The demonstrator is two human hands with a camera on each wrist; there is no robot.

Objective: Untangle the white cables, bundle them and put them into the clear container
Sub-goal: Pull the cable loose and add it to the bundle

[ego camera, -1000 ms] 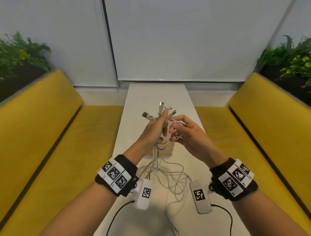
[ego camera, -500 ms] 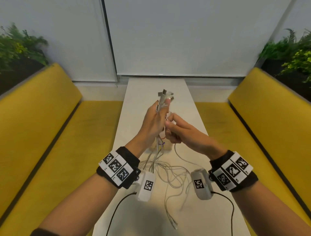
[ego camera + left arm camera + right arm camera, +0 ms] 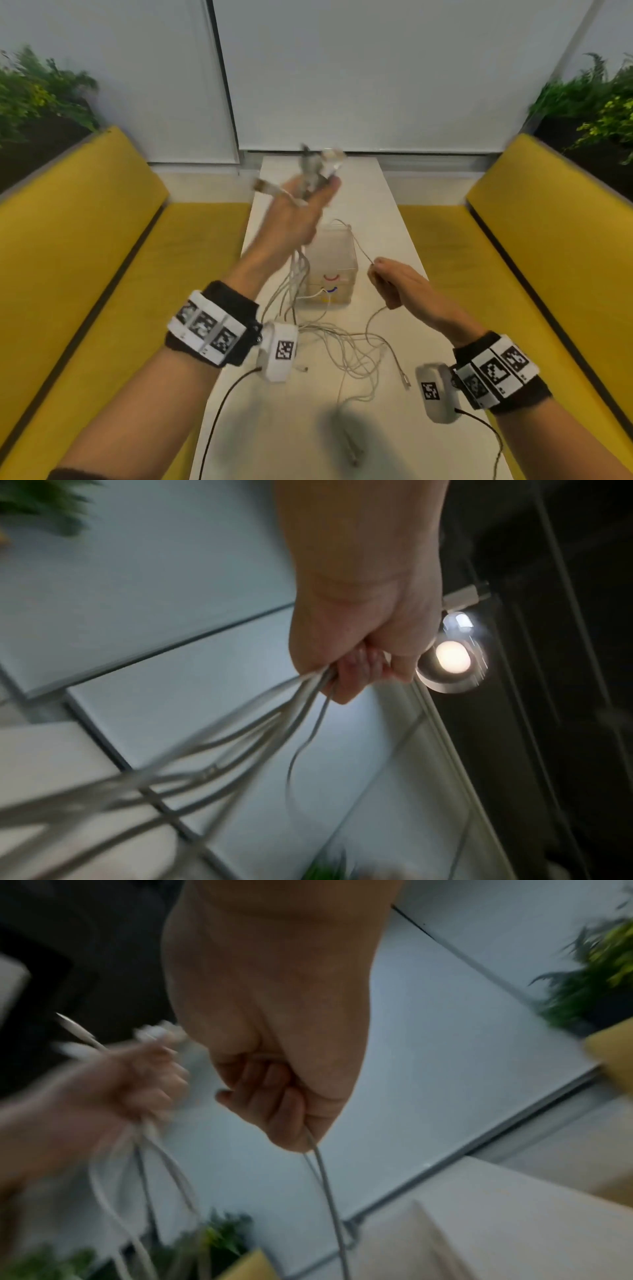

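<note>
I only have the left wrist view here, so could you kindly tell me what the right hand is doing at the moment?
Observer: The right hand pinches a single white cable, held apart from the left hand.
Operator: Thank you. Where does the bunch in my view lead?
Observer: Down to a loose tangle of cables on the white table.
Operator: And may I ask where the clear container is?
Observer: The clear container stands on the table between the hands, with a cable draped over its rim.
</note>
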